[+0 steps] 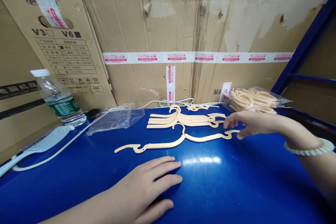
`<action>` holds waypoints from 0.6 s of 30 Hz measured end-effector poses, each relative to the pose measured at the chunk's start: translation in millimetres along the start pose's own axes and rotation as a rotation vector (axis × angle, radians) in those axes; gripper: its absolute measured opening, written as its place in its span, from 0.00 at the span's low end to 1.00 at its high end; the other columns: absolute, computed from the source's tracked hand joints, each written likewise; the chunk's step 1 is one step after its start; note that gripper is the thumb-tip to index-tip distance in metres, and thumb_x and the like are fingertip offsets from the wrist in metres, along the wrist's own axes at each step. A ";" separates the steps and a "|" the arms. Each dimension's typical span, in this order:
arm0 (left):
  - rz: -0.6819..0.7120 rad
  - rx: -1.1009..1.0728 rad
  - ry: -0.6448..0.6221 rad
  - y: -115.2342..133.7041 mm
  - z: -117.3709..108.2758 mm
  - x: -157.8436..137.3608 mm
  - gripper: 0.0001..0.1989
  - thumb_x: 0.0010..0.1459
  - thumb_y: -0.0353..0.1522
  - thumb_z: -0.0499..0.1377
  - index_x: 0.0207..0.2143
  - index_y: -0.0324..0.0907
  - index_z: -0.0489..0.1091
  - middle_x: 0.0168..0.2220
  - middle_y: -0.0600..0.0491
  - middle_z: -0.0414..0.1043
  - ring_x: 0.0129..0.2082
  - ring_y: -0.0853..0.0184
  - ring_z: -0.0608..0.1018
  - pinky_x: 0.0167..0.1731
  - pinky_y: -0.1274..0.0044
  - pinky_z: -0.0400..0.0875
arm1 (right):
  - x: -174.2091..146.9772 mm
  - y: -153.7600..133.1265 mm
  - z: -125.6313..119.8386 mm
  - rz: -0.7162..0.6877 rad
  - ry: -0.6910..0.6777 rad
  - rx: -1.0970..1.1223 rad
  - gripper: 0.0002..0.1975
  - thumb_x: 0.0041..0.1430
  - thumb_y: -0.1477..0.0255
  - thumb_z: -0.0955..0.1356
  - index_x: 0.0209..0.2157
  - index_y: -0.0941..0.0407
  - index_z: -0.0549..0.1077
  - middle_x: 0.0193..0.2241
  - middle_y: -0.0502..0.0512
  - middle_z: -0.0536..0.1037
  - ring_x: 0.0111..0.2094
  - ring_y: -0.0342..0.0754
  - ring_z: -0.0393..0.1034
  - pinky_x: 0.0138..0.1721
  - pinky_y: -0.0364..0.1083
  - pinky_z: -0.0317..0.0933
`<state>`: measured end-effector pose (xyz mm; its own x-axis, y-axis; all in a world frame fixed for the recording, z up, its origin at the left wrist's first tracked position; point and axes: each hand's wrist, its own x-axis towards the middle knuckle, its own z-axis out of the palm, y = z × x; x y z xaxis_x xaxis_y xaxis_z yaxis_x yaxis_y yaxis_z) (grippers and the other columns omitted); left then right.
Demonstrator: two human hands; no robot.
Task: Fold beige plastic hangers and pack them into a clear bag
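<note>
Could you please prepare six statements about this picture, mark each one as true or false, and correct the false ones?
1. A beaded bracelet is around the right wrist. True.
2. The left hand grips a hanger. False: the left hand holds nothing.
3. The front hanger has its two arms spread out. True.
4. The water bottle has a red cap. False: the water bottle has a white cap.
5. A light-blue hairbrush lies on the blue table. True.
6. The bag of peach pieces is beside the hairbrush. False: it lies beyond the right hand.
</note>
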<state>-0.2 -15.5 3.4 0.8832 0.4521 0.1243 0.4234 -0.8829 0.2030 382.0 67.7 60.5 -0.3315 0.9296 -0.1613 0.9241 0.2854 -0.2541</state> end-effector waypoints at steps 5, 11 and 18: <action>-0.013 -0.034 0.071 -0.3 5.6 -1.2 0.21 0.62 0.32 0.56 0.58 0.48 0.63 0.63 0.51 0.62 0.63 0.56 0.64 0.59 0.64 0.65 | 0.7 9.3 -2.3 0.034 -0.030 -0.061 0.17 0.42 0.77 0.71 0.37 0.51 0.79 0.32 0.53 0.79 0.34 0.53 0.75 0.33 0.48 0.68; 0.004 -0.043 0.101 -1.4 7.6 -1.9 0.22 0.61 0.32 0.56 0.58 0.48 0.63 0.62 0.50 0.63 0.62 0.55 0.65 0.59 0.64 0.65 | 2.4 18.5 -0.2 0.122 -0.066 -0.056 0.16 0.42 0.80 0.70 0.35 0.51 0.80 0.29 0.53 0.80 0.33 0.52 0.76 0.31 0.46 0.66; 0.011 -0.049 0.114 -1.6 9.2 -1.9 0.21 0.62 0.32 0.56 0.58 0.47 0.63 0.62 0.49 0.63 0.62 0.55 0.65 0.59 0.64 0.65 | 0.1 20.7 -2.2 0.157 -0.072 -0.053 0.14 0.42 0.82 0.69 0.31 0.54 0.81 0.26 0.53 0.81 0.26 0.48 0.74 0.25 0.43 0.61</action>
<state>-0.8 -16.1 -6.2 0.8577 0.4568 0.2361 0.4012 -0.8817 0.2482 401.5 74.2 57.3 -0.1938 0.9451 -0.2631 0.9735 0.1521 -0.1705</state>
